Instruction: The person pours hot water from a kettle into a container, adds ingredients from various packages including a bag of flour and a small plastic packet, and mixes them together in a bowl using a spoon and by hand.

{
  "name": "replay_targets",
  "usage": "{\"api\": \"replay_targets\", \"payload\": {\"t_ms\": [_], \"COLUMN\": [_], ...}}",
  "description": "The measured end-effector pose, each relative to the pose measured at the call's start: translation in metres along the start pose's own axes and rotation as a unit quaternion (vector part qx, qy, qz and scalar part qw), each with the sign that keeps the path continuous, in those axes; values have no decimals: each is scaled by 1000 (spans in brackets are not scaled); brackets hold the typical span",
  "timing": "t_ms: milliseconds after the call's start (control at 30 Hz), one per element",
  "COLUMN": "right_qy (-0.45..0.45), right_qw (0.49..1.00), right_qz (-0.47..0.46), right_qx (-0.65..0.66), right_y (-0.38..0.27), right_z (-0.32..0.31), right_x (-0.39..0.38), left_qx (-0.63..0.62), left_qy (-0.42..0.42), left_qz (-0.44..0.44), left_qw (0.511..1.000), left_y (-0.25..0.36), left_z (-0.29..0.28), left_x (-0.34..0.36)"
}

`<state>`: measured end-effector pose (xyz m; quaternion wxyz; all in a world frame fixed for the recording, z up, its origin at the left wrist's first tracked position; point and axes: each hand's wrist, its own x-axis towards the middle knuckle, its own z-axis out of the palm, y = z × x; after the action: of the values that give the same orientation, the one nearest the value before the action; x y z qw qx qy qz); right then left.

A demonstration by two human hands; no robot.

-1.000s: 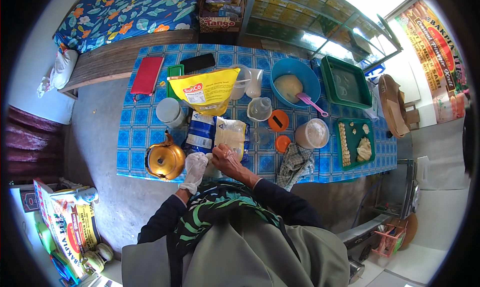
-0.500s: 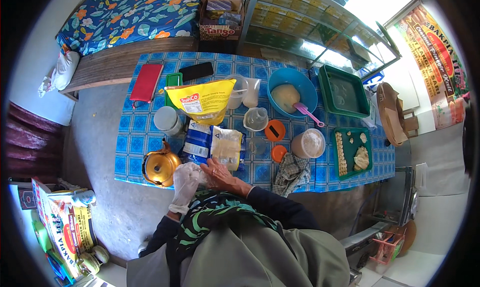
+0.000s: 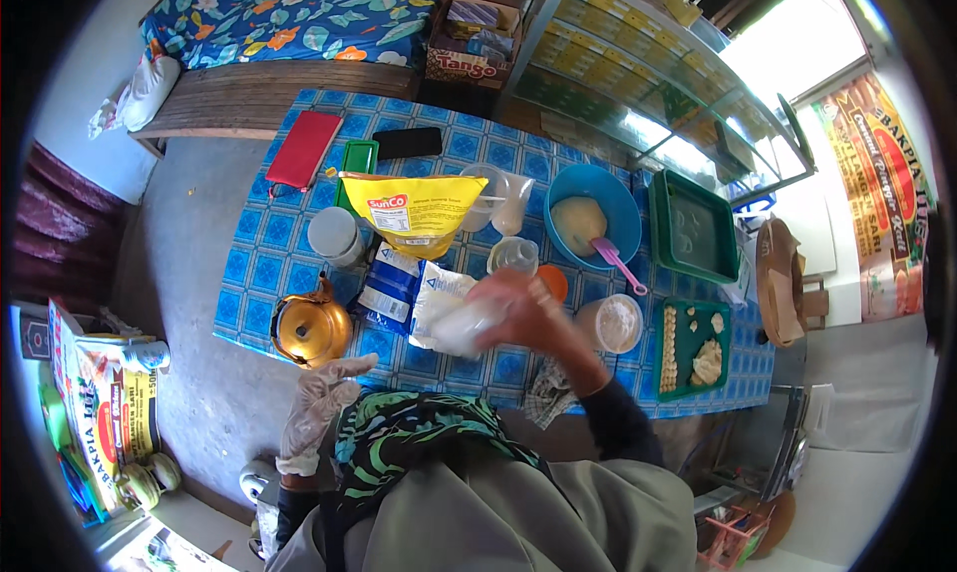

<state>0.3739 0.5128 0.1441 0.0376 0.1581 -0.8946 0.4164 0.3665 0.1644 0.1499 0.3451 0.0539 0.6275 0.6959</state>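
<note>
My left hand [image 3: 319, 402] wears a thin see-through plastic glove. It hangs in front of the table's near left edge with fingers stretched and holds nothing. My right hand [image 3: 533, 313] is bare and reaches over the middle of the table. It grips a whitish see-through plastic thing [image 3: 464, 328], smeared by motion, which looks like thin film. Beneath that lie a white packet [image 3: 436, 291] and a blue and white packet [image 3: 391, 288]. Just beyond my right hand is a clear plastic cup [image 3: 511, 255], partly hidden, beside an orange lid [image 3: 552, 285].
A golden kettle [image 3: 311, 328] stands near my left hand. Behind the packets are a yellow pouch [image 3: 419, 218] and a lidded jar [image 3: 337, 237]. Rightward are a blue basin [image 3: 630, 208] with dough, a tub of white powder [image 3: 610, 323], a checked cloth [image 3: 548, 392] and a green dough tray [image 3: 688, 358].
My hands were together at the table's near edge and have come apart. The right has swung right and forward with the plastic thing; the gloved left has drawn back and left.
</note>
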Motion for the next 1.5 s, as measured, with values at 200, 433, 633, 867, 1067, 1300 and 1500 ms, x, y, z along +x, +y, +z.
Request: {"api": "replay_targets", "payload": {"t_ms": [200, 433, 633, 867, 1067, 1300, 1500], "right_qy": [251, 321, 375, 225, -9, 177, 118], "right_qw": [952, 874, 734, 820, 883, 923, 936], "right_qz": [165, 302, 326, 403, 399, 297, 263], "right_qx": [52, 205, 464, 339, -245, -173, -200], "right_y": [99, 243, 283, 343, 271, 274, 234], "right_z": [-108, -105, -72, -31, -4, -33, -2], "right_x": [96, 170, 199, 170, 190, 158, 118], "left_qx": [-36, -56, -104, -119, -118, -92, -93], "left_qy": [76, 213, 276, 211, 242, 224, 179], "left_qz": [-18, 19, 31, -25, -54, -30, -39], "left_qw": [996, 975, 955, 970, 962, 970, 979], "left_y": [-42, -51, -60, -73, -89, -95, -99], "left_z": [-3, 14, 10, 13, 7, -8, -17], "left_x": [-16, -29, -41, -15, -28, -20, -10]}}
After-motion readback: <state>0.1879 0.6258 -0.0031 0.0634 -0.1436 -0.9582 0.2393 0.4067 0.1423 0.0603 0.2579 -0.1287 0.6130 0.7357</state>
